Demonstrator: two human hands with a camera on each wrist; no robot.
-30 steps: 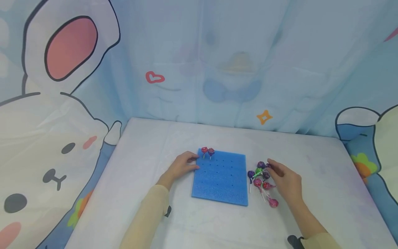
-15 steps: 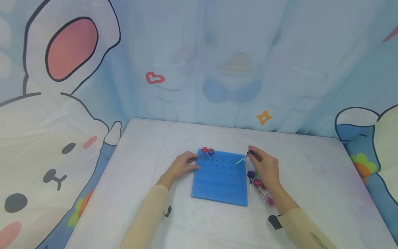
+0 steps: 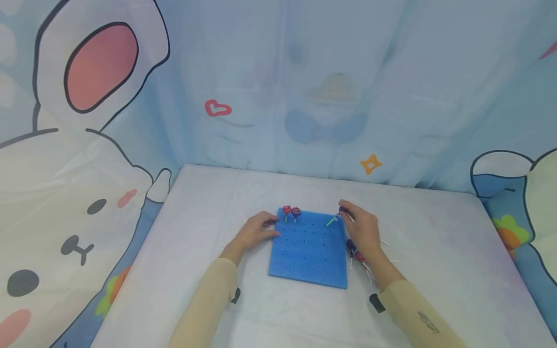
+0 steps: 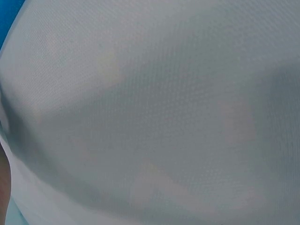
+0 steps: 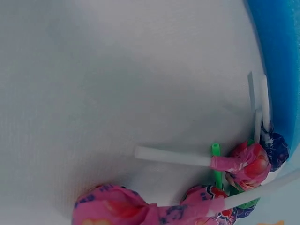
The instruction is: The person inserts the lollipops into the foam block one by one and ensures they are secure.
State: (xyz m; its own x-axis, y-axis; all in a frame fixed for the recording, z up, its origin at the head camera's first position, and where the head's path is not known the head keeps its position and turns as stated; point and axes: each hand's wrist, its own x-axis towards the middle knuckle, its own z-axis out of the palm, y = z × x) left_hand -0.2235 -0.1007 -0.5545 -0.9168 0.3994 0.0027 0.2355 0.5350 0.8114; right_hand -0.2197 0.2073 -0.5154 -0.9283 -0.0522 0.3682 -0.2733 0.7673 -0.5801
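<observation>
A blue foam board (image 3: 304, 268) dotted with small holes lies on the table. My left hand (image 3: 250, 234) rests at its left edge, thumb and fingers touching it. Over the back right part my right hand (image 3: 364, 231) pinches a dark-wrapped lollipop (image 3: 332, 221) by its head. Its green stick slants down to the left; whether the tip is in a hole I cannot tell. Two lollipops, one red (image 3: 286, 210) and one dark red and purple (image 3: 296, 212), stand upright at the back left. The left wrist view shows mostly cloth.
Several loose lollipops lie beside the board's right edge, partly behind my right forearm, among them a purple one (image 3: 351, 245) and a pink one (image 5: 248, 166). White cloth (image 3: 243, 188) covers the table; a printed curtain (image 3: 261, 72) hangs behind.
My right hand has lifted a lollipop from the pile and carried it left over the board's back right, lately moving only slightly. My left hand has stayed at the left edge.
</observation>
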